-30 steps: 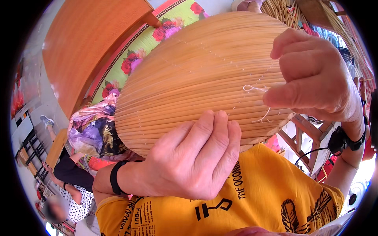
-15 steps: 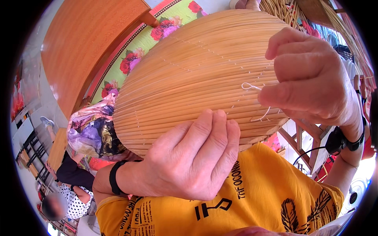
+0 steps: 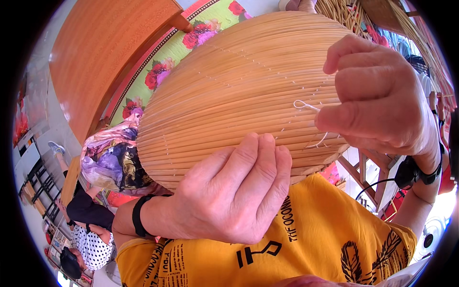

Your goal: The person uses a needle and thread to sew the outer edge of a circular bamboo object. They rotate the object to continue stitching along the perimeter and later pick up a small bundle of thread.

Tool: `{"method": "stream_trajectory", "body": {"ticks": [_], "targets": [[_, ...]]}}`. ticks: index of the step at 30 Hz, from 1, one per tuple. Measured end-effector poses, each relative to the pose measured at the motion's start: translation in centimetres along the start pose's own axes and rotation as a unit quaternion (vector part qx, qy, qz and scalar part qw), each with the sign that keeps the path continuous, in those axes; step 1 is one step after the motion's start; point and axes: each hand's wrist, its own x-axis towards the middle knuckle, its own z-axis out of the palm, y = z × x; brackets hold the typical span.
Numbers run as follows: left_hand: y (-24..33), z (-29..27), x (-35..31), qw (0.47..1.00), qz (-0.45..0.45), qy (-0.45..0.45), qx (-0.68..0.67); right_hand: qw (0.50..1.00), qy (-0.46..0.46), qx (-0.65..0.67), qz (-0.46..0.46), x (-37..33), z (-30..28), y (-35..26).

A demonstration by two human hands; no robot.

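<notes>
A broad, rounded panel of narrow tan strips (image 3: 229,105), crossed by rows of small white stitches, spreads out in front of my body. At its right side, my right hand (image 3: 382,95) is closed with curled fingers and holds a white thread (image 3: 302,104). A small loop of that thread stands out past the fingertips, and another strand curves over the panel below the hand. My left hand (image 3: 234,191) lies over the panel's near edge, fingers bent and pressed together, fingertips at the strips. Its thumb is out of sight, so whatever it grips is hidden.
Past the panel lies a green and pink floral cloth (image 3: 191,40), with an orange-brown wooden table (image 3: 105,57) to its left. Crumpled purple patterned fabric (image 3: 107,158) touches the panel's left end. Thin sticks (image 3: 332,12) are heaped far right. Someone in a dotted top (image 3: 93,246) sits lower left.
My right hand has shifted very slightly right, still holding the thread. My left hand and the panel keep their place. The person at lower left has moved their head and arm.
</notes>
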Motion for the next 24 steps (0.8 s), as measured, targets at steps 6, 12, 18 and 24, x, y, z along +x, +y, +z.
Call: {"method": "stream_trajectory", "body": {"ticks": [6, 12, 18, 24], "targets": [[0.1, 0.0, -0.1, 1.000, -0.004, 0.001, 0.002, 0.999, 0.021, 0.031, -0.037, 0.6, 0.0, -0.2], [0.0, 0.2, -0.1, 1.000, 0.010, 0.015, 0.019, 0.999, 0.018, -0.011, -0.028, 1.2, 0.2, -1.9], [0.0, 0.3, -0.2, 0.999, 0.013, 0.023, 0.022, 0.999, 0.038, -0.027, -0.017, 1.7, 0.8, -2.5], [0.3, 0.2, -0.2, 0.999, 0.008, 0.021, 0.024, 0.997, -0.072, -0.008, -0.026, 1.6, -0.2, -1.8]]}}
